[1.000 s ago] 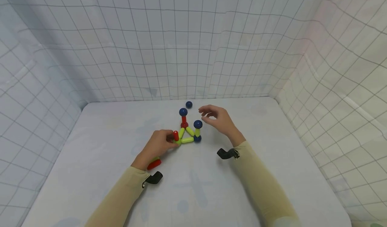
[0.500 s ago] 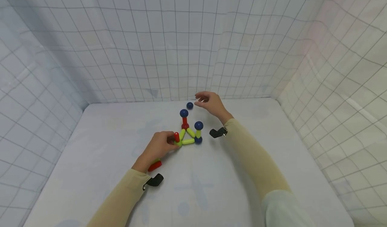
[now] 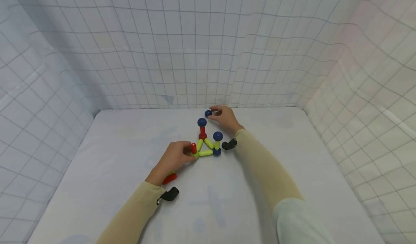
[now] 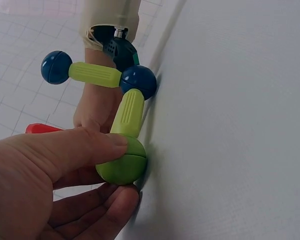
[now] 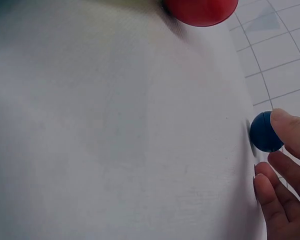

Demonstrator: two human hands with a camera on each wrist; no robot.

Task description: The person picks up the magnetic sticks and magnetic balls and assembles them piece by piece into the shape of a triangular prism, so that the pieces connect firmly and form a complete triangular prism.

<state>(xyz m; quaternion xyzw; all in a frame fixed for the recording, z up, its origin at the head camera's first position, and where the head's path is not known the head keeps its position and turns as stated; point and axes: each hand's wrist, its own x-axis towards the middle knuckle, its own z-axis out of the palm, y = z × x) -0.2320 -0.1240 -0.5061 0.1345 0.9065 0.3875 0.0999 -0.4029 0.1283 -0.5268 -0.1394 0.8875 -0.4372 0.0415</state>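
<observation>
My left hand (image 3: pixel 177 155) grips a green ball (image 4: pixel 122 170), thumb on one side and fingers on the other. That ball is one corner of a triangle of yellow-green rods (image 3: pixel 206 153) lying on the table. A red rod (image 3: pixel 193 148) stands up from it. The other corners are a red ball (image 3: pixel 203 136), bearing a red rod with a blue ball (image 3: pixel 202 122) on top, and a blue ball (image 3: pixel 216 151), bearing a yellow-green rod and another blue ball (image 3: pixel 217 136). Behind the triangle, my right hand (image 3: pixel 225 118) pinches a loose blue ball (image 5: pixel 264 132) between thumb and finger at table level.
Under the left wrist lie a loose red rod (image 3: pixel 169 178) and a yellow-green piece, partly hidden. A white cloth with grid lines (image 3: pixel 208 56) walls the white table (image 3: pixel 247 204) at the back and both sides. Black wrist cameras (image 3: pixel 170 194) jut from both sleeves.
My right hand has moved from the triangle's right side back to the loose blue ball and its thumb and finger have closed on it. The left hand keeps its grip on the green ball.
</observation>
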